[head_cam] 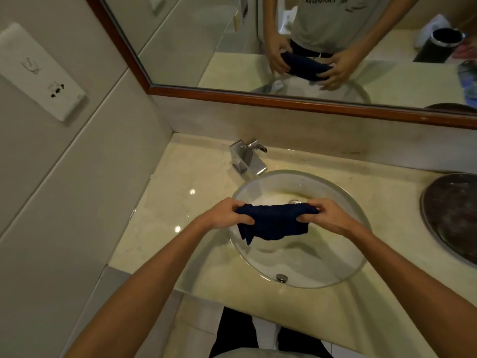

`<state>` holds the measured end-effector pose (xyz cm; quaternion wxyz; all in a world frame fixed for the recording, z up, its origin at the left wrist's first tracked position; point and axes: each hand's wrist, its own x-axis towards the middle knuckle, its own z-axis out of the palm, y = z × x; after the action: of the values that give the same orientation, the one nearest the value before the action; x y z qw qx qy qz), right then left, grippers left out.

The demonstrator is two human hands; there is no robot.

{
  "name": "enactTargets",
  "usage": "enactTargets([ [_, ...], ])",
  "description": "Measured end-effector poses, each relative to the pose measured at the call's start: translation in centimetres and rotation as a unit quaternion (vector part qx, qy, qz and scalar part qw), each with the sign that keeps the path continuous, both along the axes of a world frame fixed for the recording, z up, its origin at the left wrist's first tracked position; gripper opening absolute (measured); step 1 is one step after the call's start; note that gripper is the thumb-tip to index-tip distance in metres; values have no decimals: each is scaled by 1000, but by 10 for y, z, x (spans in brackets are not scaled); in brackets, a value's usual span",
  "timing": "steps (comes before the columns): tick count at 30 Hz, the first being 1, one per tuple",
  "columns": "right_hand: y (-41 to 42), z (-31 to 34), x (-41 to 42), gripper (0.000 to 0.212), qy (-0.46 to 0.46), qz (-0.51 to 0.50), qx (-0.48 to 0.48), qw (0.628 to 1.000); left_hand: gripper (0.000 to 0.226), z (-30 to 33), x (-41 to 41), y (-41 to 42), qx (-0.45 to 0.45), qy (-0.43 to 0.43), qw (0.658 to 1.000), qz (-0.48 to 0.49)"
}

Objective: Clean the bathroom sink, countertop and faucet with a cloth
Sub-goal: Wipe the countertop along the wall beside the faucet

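Observation:
A dark blue cloth [276,222] is bunched and stretched between my two hands above the round glass basin sink [343,275]. My left hand [228,214] grips the cloth's left end and my right hand [324,214] grips its right end. Part of the cloth hangs down over the bowl. A chrome faucet [249,157] stands behind the basin at its far left, on the cream marble countertop [178,200]. The sink's drain is partly hidden behind the cloth.
A wood-framed mirror [309,104] runs along the back wall and reflects my hands and the cloth. A dark round tray [454,213] lies on the counter at the right. A white wall socket plate [38,71] is on the left wall.

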<state>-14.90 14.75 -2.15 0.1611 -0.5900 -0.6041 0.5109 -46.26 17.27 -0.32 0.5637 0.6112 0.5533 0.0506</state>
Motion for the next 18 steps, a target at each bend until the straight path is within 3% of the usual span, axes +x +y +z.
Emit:
enactTargets([
  [2, 2, 7, -21, 17, 92, -60, -67, 992, 26, 5, -28, 9, -68, -100, 991, 50],
  [5, 8, 1, -65, 16, 131, -114, -92, 981, 26, 3, -67, 24, -87, -133, 982, 102],
  [9, 24, -11, -138, 14, 135, -206, -85, 965, 26, -14, -118, 44, -60, -123, 971, 195],
  [15, 73, -8, -241, 18, 143, -265, -77, 950, 15, -38, -185, 99, 24, -33, 949, 312],
  [18, 125, 8, -277, 15, 158, -286, -67, 943, 39, -24, -201, 146, 110, 14, 931, 348],
])
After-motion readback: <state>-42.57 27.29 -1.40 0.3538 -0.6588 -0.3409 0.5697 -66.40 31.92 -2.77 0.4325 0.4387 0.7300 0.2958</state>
